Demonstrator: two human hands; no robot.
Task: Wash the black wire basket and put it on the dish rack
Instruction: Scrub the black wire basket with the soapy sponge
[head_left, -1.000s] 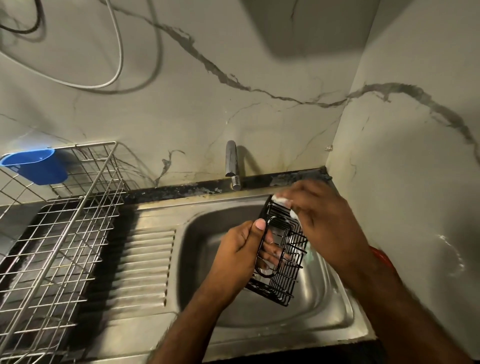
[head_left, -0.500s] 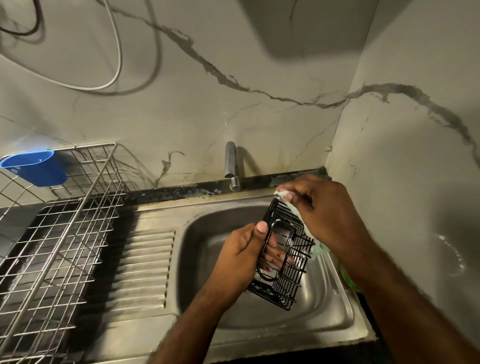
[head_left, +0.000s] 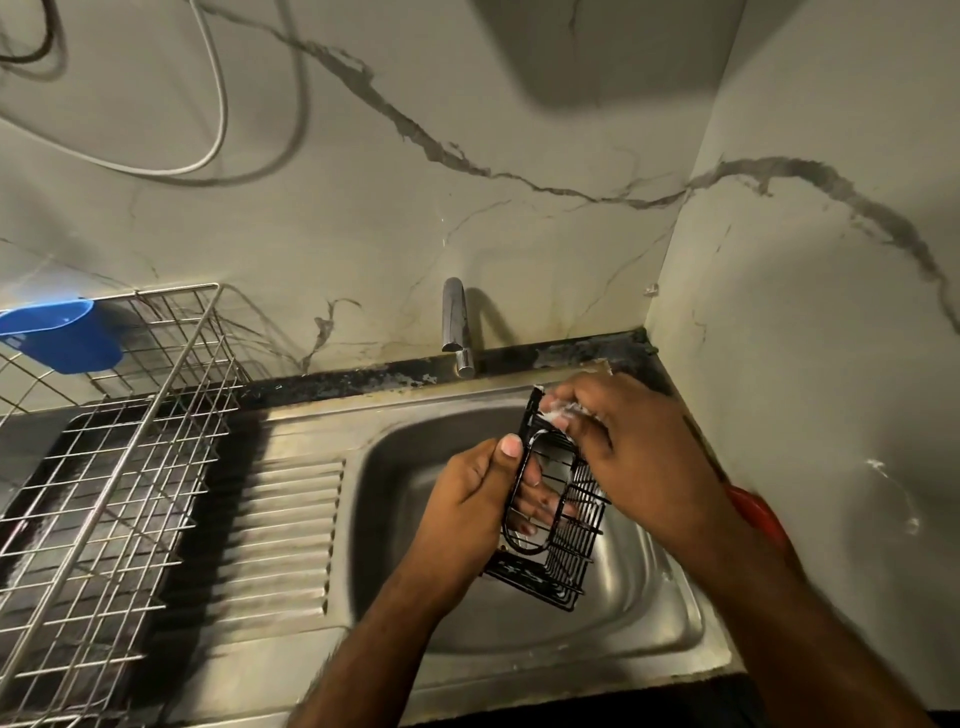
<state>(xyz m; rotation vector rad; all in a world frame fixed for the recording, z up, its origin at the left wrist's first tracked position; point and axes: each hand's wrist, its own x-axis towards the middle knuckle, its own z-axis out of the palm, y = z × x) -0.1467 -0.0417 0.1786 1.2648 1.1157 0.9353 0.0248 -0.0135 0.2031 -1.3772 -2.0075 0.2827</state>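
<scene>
Right now I have the basket (head_left: 558, 512) held up over the sink (head_left: 670, 613), standing on end and tilted, its lower end down toward the bowl and its top end up near the back rim. My left hand (head_left: 470, 512) grips it from the left side: the thumb lies along the front rim with its tip up, and the fingers (head_left: 540, 501) are curled through behind the wires, where I can see them through the mesh. My right hand (head_left: 644, 457) is at the top right corner of the basket, its fingers bunched and pinching a small whitish, foamy scrubber (head_left: 563, 411) against the wires; what the scrubber is made of I cannot tell. Soapy streaks show on the lower end of the basket.

Behind the sink, the tap (head_left: 456, 325) stands at the back edge, apart from both hands. Left of the bowl is the ridged drainboard (head_left: 291, 525), and further left sits the dish rack (head_left: 119, 457), well apart from the basket. A blue cup (head_left: 62, 335) hangs on the rack's far left rim. A white cable (head_left: 208, 130) loops across the marble wall above.
</scene>
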